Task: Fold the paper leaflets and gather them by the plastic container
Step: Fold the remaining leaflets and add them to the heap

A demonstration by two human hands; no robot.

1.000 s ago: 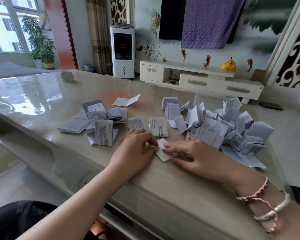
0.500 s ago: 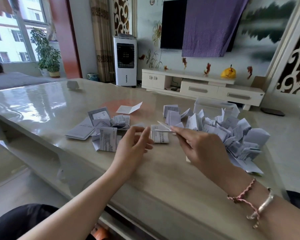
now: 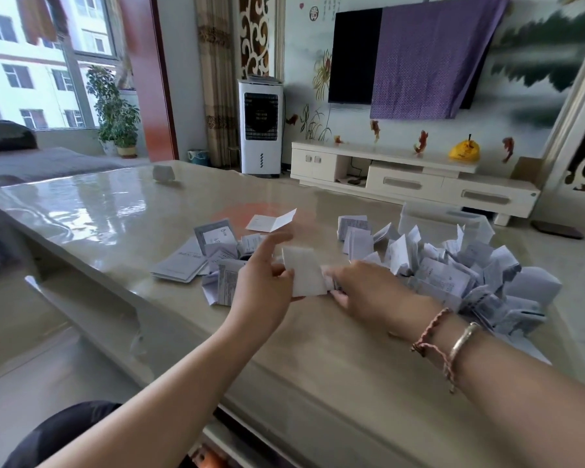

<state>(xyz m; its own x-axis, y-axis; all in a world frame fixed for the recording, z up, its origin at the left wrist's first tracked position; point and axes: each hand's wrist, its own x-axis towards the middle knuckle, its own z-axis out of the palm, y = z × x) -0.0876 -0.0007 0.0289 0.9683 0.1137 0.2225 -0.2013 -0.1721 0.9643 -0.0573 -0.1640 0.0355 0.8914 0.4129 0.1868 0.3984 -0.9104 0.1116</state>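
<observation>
Nearest the camera, two bare forearms reach out over the glossy beige table (image 3: 335, 359); the right wrist wears a braided cord (image 3: 431, 336) and a metal bangle (image 3: 461, 342). Between the hands a white leaflet (image 3: 304, 271) is held up off the tabletop, its blank face toward the camera. The left hand (image 3: 262, 285) pinches the leaflet's left edge with thumb and curled fingers, while its index finger (image 3: 273, 243) sticks out straight, pointing up and away. The right hand (image 3: 368, 292) meets the leaflet's lower right edge; its fingertips are blurred and partly hidden behind the paper, so I cannot tell whether they actually clasp it or only touch it.

Just left of the grip lies a loose scatter of unfolded leaflets (image 3: 217, 265), some flat, some half open, with a flat stack at its left edge. Just right of the grip, touching the back of the right hand, a large pile of folded leaflets (image 3: 453, 268) spreads toward the table's right edge. Beyond that pile stands the clear plastic container (image 3: 429, 219), its near side banked with the folded papers. Beyond the grip a single half-open leaflet (image 3: 271, 221) stands tented on the table by itself.

Farther off, a small white object (image 3: 163, 172) sits near the table's far edge. Past the table are a white air cooler (image 3: 260, 126), a low white cabinet (image 3: 409, 177), and a television (image 3: 355, 55) partly draped in purple cloth (image 3: 433, 59).
</observation>
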